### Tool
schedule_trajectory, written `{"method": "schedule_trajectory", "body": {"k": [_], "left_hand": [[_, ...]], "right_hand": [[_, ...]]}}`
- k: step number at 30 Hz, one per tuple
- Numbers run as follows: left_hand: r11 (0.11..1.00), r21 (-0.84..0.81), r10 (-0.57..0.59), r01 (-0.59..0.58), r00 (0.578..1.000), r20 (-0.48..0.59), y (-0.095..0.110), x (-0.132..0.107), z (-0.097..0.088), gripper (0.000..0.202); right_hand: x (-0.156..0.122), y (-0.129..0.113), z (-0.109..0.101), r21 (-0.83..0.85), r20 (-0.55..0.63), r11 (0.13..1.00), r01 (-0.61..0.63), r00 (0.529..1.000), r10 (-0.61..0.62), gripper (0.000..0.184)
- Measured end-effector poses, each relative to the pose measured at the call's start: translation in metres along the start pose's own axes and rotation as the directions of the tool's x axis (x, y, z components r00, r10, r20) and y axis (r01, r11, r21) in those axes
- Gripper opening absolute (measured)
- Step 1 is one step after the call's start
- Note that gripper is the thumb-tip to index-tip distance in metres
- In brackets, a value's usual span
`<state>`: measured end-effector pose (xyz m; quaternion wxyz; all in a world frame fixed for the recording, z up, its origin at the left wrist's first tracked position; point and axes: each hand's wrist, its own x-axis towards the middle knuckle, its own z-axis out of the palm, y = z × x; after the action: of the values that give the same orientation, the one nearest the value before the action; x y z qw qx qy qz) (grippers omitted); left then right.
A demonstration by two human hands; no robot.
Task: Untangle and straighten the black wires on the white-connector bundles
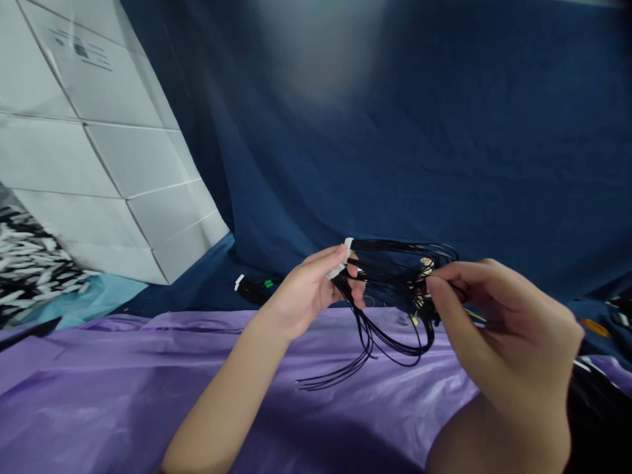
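In the middle of the head view, my left hand [309, 283] is closed on a long white connector [338, 270] with many thin black wires. The black wires [395, 339] loop out to the right and bend back, and several loose ends hang down to the left over the purple cloth. My right hand [503, 322] pinches among the wires with thumb and forefinger, near the right end of the loop. Small pale pieces [426, 263] show beside its fingertips, too small to name. Exactly which wire it pinches is hidden.
Another black wire bundle [251, 289] with a white connector and green tag lies behind my left hand. White boxes [133, 158] are stacked at left, above a heap of black-and-white pieces [34, 263]. Purple cloth [99, 388] covers the front; a blue curtain [419, 145] hangs behind.
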<state>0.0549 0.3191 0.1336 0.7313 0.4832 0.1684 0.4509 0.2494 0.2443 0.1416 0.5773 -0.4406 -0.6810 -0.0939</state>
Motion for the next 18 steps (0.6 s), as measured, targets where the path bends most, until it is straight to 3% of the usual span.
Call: {"method": "schedule_trajectory", "body": {"k": [4, 10, 18], "left_hand": [[0.999, 0.051, 0.012, -0.009, 0.998, -0.062, 0.0, 0.001, 0.002, 0.029], [0.984, 0.174, -0.054, 0.05, 0.998, 0.015, 0.0, -0.002, 0.005, 0.031], [0.991, 0.127, -0.056, 0.052, 0.998, 0.028, 0.0, -0.002, 0.006, 0.026]], "right_hand": [[0.004, -0.004, 0.004, -0.029, -0.005, 0.994, 0.101, 0.995, -0.101, 0.012], [0.008, -0.006, 0.014, -0.021, 0.038, 0.981, 0.195, 0.98, -0.194, 0.019], [0.006, -0.007, 0.024, -0.013, 0.017, 0.977, 0.214, 0.977, -0.213, 0.02]]}}
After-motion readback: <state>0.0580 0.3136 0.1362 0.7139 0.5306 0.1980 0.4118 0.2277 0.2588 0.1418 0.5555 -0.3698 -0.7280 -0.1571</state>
